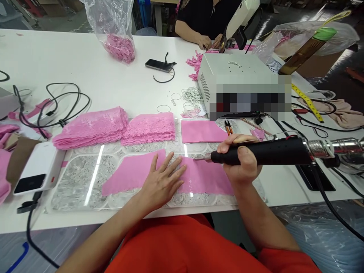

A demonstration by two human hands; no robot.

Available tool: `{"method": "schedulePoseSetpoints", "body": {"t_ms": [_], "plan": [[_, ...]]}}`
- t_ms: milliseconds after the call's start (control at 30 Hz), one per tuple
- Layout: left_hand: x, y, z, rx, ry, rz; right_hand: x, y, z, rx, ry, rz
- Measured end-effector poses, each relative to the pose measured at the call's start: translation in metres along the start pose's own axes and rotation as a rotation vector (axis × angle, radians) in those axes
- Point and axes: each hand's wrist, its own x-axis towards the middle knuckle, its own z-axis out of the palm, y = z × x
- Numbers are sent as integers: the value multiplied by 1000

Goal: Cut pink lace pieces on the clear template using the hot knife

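Observation:
My left hand (163, 182) lies flat with its fingers spread, pressing on two pink fabric pieces. The left fabric piece (129, 172) has a slanted end; the right fabric piece (207, 178) reaches under my right wrist. My right hand (241, 172) is wrapped round a black handheld welding tool (278, 149), held sideways. Its narrow metal tip (203, 157) points left, at the upper edge of the right piece near my left fingertips. Whether the tip touches the fabric I cannot tell. Both pieces lie on a clear patterned mat (76, 185).
Behind the mat's middle are pink lace stacks (91, 127), (150, 127) and a flat pink stack (199, 131). Small snips (228, 128) lie near a grey equipment box (236, 68). A white power bank (40, 167) stands left. Cables run right; another person's hands (209, 41) work opposite.

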Motion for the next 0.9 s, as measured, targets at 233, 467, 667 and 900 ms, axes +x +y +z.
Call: {"method": "schedulePoseSetpoints", "body": {"t_ms": [233, 467, 667, 900], "plan": [[1, 0, -2, 2, -59, -19, -2, 2, 1, -26, -42, -37], [0, -2, -1, 6, -36, -14, 3, -7, -7, -26, 36, -65], [1, -1, 0, 10, -25, -18, 7, -14, -24, -42, 119, -73], [1, -2, -2, 5, -34, -22, 7, -10, -25, -36, 106, -84]]}}
